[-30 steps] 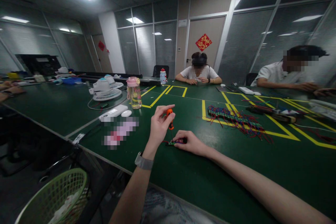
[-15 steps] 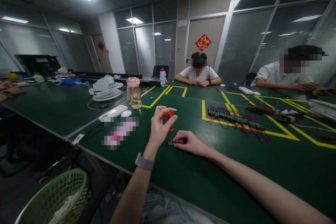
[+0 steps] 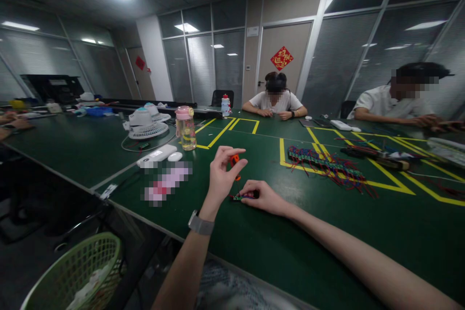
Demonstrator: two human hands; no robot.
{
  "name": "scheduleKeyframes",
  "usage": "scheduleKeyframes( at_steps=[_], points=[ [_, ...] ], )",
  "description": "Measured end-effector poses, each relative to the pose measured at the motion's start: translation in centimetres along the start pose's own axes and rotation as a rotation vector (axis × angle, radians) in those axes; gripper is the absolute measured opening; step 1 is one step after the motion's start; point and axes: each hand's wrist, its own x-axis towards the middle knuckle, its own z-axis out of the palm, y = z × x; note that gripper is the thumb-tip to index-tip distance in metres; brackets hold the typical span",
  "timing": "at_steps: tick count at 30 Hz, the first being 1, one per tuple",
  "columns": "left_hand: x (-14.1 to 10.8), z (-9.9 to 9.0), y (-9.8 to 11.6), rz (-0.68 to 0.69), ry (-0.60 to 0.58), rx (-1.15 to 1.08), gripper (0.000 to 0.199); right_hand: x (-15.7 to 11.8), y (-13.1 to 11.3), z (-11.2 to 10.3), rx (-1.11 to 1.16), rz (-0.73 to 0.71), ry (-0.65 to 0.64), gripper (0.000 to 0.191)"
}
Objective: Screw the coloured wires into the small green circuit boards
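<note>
My left hand, with a watch on the wrist, is curled around the orange-and-black handle of a small screwdriver. The screwdriver stands nearly upright, its thin shaft pointing down at a small green circuit board on the table. My right hand pinches that board and its wires from the right, hiding much of it. Whether the tip touches a screw is too small to tell. Off to the right lie several similar green boards in a row, with red and blue wires.
On the green table stand a pink-lidded bottle and white fans. A white power strip lies left of my hands. Two people sit opposite and at the right. A green basket is on the lower left.
Both hands stay almost where they were, still at the screwdriver and the board. The screwdriver's handle looks slightly turned in my left fingers.
</note>
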Motion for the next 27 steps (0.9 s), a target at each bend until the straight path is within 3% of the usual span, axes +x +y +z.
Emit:
scheduleKeyframes(
  at_steps=[3,8,12,18,24,27],
  points=[
    [0.09,-0.11,0.14,0.003,-0.021,-0.016,0.026,0.02,-0.07,0.03,-0.001,0.004,0.001,0.016],
    [0.07,0.35,0.06,-0.132,-0.111,-0.274,0.036,0.05,0.15,0.04,-0.008,-0.001,-0.004,0.016],
    [0.01,0.32,-0.01,-0.145,-0.039,-0.232,0.037,0.05,0.26,-0.03,-0.015,-0.008,-0.009,0.017],
    [0.13,-0.21,0.35,-0.033,0.004,0.022,0.024,0.02,-0.04,-0.07,-0.026,-0.004,-0.005,0.016],
    [0.08,0.17,-0.02,-0.149,-0.104,-0.288,0.038,0.0,0.08,-0.03,-0.036,-0.003,-0.006,0.016],
    [0.01,0.19,-0.03,-0.159,-0.073,-0.254,0.04,0.02,0.23,0.03,-0.035,-0.007,-0.002,0.016]
  ],
)
